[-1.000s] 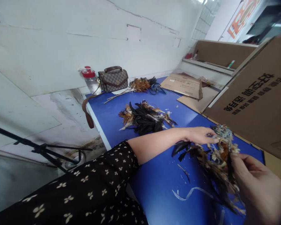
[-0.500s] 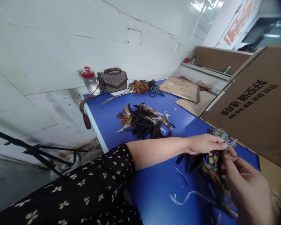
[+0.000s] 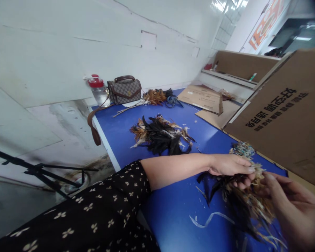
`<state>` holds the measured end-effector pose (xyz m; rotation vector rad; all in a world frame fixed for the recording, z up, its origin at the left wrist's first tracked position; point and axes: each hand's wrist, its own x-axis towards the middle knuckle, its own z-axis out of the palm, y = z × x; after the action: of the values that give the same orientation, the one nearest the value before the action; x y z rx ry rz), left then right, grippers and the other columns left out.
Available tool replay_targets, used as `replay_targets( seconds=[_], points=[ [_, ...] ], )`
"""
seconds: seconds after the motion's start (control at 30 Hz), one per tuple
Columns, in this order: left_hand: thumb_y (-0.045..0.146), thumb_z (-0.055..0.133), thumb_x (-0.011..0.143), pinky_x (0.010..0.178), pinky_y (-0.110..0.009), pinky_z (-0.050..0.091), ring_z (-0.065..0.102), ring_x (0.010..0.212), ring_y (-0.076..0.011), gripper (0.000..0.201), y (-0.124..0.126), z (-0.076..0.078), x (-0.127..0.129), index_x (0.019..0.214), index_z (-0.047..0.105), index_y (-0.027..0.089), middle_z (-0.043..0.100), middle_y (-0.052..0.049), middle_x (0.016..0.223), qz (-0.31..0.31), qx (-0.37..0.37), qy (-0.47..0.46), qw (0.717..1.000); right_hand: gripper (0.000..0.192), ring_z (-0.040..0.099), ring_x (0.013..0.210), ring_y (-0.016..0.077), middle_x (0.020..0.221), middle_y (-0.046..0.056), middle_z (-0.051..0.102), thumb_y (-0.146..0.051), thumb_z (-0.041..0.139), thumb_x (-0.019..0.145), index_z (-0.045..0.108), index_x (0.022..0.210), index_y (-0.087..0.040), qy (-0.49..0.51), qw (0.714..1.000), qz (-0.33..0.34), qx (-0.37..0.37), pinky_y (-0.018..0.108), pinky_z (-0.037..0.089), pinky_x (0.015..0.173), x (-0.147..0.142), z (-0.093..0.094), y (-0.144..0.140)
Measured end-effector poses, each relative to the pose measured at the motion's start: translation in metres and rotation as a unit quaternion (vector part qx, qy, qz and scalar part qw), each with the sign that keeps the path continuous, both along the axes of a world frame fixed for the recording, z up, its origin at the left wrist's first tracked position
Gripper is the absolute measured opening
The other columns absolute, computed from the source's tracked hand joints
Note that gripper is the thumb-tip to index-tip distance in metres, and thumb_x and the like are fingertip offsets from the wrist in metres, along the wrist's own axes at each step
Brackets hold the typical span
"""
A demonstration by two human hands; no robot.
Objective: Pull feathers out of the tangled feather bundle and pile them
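My left hand point(image 3: 232, 166) reaches across the blue table, its thumb and fingers closed round a bundle of feathers point(image 3: 238, 206). Pale quill ends stick out past the thumb, while dark and brown plumes hang down towards me. At the lower right, my right hand point(image 3: 294, 201) has its thumb and index finger pinched at the quill ends of this bundle. Part of the bundle is hidden behind the fingers. Just beyond my left hand lies a small tangled heap of bluish and pale bits point(image 3: 243, 148).
A pile of black and brown feathers point(image 3: 162, 136) lies mid-table. Farther back are more brown feathers point(image 3: 154, 97), a handbag point(image 3: 124, 90) and a red-lidded bottle point(image 3: 98, 90). A large cardboard panel point(image 3: 280, 112) stands at right. A clear strip point(image 3: 210, 218) curls near me.
My right hand has shifted right and slightly away from my left hand, exposing more of the pale quill ends. My left hand keeps its grip on the feathers.
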<state>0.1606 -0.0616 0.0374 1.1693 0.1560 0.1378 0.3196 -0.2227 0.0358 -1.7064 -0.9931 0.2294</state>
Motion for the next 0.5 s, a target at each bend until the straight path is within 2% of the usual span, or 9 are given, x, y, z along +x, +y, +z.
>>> replay_targets(
  seconds=[0.13,0.3,0.43,0.5],
  points=[
    [0.059,0.096,0.084,0.054,-0.019,0.036,0.046,0.060,-0.0060,0.053,-0.006,-0.002,-0.004,0.086,0.065,0.017,0.055,0.004,0.076,-0.046,-0.008,-0.013,0.999,0.056,0.071,0.071,0.0138,0.093,0.007,0.081,-0.064,0.098,0.081,0.088,0.118,-0.024,0.019,1.000,0.020,0.013,0.013,0.056,0.064,0.002,0.002,-0.003],
    [0.058,0.100,0.080,0.050,-0.017,0.028,0.037,0.053,-0.0041,0.053,-0.008,-0.003,-0.007,0.091,0.069,0.017,0.046,0.007,0.070,-0.109,-0.020,0.003,0.994,0.054,0.075,0.080,0.0157,0.103,0.007,0.084,-0.062,0.101,0.077,0.089,0.112,-0.022,0.016,0.999,0.026,0.031,0.014,0.061,0.079,0.003,-0.001,0.001],
    [0.051,0.100,0.082,0.050,-0.015,0.022,0.031,0.049,-0.0024,0.048,-0.005,-0.002,-0.011,0.092,0.068,0.017,0.038,0.009,0.067,-0.146,-0.028,0.001,0.989,0.057,0.078,0.088,0.0192,0.115,0.008,0.084,-0.063,0.098,0.079,0.088,0.119,-0.023,-0.006,0.999,0.032,0.033,0.022,0.066,0.090,0.000,-0.002,0.000],
    [0.050,0.099,0.083,0.049,-0.014,0.021,0.031,0.049,-0.0020,0.046,-0.005,0.000,-0.013,0.090,0.068,0.017,0.038,0.009,0.067,-0.156,-0.025,0.008,0.987,0.058,0.079,0.092,0.0218,0.118,0.007,0.084,-0.067,0.094,0.083,0.087,0.123,-0.025,-0.041,0.998,0.039,0.028,0.028,0.068,0.090,-0.002,-0.001,0.000]
  ],
)
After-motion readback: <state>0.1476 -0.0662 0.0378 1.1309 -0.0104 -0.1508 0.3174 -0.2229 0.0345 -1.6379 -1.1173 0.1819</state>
